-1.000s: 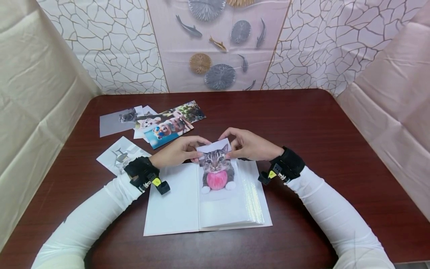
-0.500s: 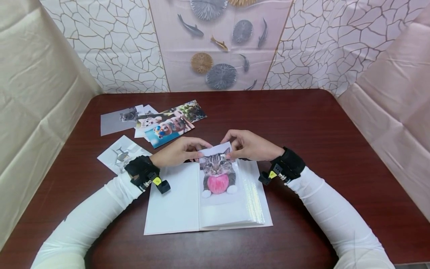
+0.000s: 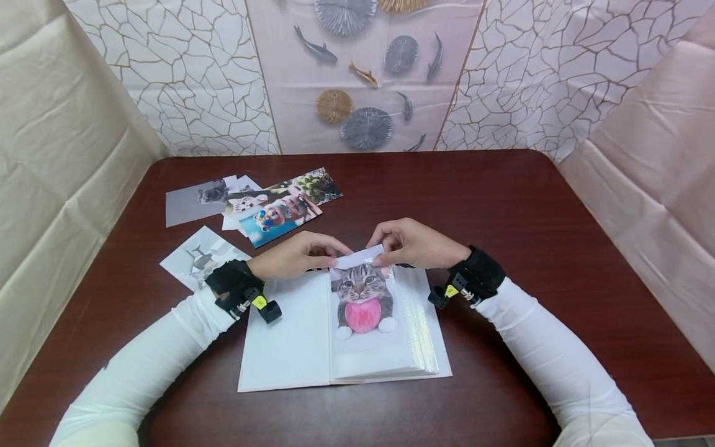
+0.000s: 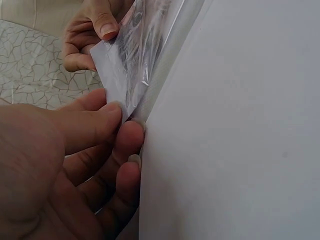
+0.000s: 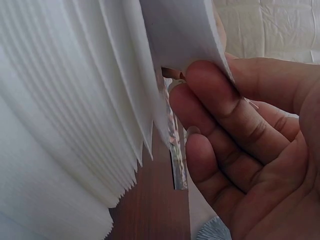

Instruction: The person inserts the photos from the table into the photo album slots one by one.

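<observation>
A cat photo [image 3: 363, 298] with a pink heart sits mostly inside a clear sleeve of the open photo album [image 3: 287, 335]. Its white upper edge sticks out above the sleeve. My left hand [image 3: 298, 253] pinches the photo's upper left corner between thumb and fingers, as the left wrist view also shows. At the upper right corner my right hand [image 3: 416, 243] pinches the photo too; in the right wrist view the thumb [image 5: 270, 82] lies on one side of the sheet and the fingers on the other. Stacked album pages [image 5: 75, 90] fan out beside that hand.
Several loose photos [image 3: 279, 217] overlap at the back left of the dark wooden table [image 3: 503, 385]. Another photo [image 3: 198, 257] lies partly beneath the left wrist. Patterned cloth [image 3: 190, 81] hangs behind the table, with pale fabric [image 3: 659, 174] along both sides.
The cat photo has slid down toward me, deeper into the sleeve, so less of it shows above the album. Both hands have come down slightly with it, still pinching its corners.
</observation>
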`<state>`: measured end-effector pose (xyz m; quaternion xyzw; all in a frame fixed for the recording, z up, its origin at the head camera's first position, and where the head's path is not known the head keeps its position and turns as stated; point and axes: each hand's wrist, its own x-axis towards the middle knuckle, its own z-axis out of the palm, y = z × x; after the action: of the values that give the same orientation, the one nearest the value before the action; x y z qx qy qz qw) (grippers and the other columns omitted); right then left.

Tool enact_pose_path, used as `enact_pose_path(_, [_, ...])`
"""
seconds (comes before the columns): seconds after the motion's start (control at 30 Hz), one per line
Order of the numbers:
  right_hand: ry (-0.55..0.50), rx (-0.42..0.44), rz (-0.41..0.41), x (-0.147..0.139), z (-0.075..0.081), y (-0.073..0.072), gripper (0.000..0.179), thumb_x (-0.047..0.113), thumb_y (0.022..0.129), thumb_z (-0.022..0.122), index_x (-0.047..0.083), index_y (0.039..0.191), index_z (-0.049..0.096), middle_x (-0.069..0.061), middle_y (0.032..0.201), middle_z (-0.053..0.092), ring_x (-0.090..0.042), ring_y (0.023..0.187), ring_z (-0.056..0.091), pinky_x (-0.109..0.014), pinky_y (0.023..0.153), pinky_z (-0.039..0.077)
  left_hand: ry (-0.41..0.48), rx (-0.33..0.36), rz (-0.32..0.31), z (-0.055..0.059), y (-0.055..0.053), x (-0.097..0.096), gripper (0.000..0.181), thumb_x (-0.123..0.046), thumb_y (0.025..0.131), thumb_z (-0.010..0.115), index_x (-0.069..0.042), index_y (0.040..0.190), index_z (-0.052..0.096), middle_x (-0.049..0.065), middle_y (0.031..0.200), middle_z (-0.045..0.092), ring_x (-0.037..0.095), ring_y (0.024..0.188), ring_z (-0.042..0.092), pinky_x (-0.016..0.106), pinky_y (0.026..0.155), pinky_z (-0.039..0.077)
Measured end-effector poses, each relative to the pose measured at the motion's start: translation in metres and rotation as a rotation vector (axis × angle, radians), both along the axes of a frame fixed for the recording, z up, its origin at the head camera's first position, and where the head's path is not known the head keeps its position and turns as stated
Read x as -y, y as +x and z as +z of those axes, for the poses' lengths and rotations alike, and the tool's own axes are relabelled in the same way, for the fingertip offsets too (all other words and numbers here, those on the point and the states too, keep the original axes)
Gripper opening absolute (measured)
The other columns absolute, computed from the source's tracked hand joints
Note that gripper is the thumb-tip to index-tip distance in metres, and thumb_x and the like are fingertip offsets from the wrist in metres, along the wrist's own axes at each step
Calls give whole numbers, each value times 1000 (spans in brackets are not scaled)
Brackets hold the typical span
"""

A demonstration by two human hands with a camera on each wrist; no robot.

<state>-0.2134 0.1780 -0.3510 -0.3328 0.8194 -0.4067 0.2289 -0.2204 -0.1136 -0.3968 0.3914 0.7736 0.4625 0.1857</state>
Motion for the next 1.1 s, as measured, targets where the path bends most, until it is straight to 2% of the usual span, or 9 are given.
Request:
enact_pose_path(0.27, [15,-35,-1,0,0,0,14,11,95,71,10,109,71,-16,73,65,-17,61,50,-24,60,35,-4,0,-19,0,0,0,30,-5,100,61,-5,129,67,12,124,71,21,107,63,22,86,49])
enact_pose_path(0.37, [19,-43,3,-1,0,0,13,12,95,71,11,108,72,-15,72,64,-14,60,47,-24,60,35,-3,6,-22,1,1,-1,29,-6,100,62,-5,128,68,11,124,71,21,110,64,23,90,51])
enact_pose_path(0.43, [23,-46,6,-1,-1,0,12,12,95,71,12,107,73,-14,72,64,-16,61,48,-24,60,35,-6,4,-24,1,2,-1,29,-6,100,62,-5,128,69,11,124,71,21,112,64,24,92,51])
enact_pose_path(0.67, [19,-38,17,-1,-2,-2,11,12,95,71,12,105,75,-4,73,69,-37,69,56,-23,61,35,-24,-3,-12,1,2,-2,26,-11,100,62,-9,125,72,6,120,72,16,109,63,24,91,49])
enact_pose_path(1.1, [16,-41,43,0,0,-1,10,11,96,70,12,103,77,-2,78,73,-30,71,62,-23,63,38,-38,9,-16,2,5,-3,24,-12,99,65,-9,121,74,4,113,71,17,99,60,25,83,46])
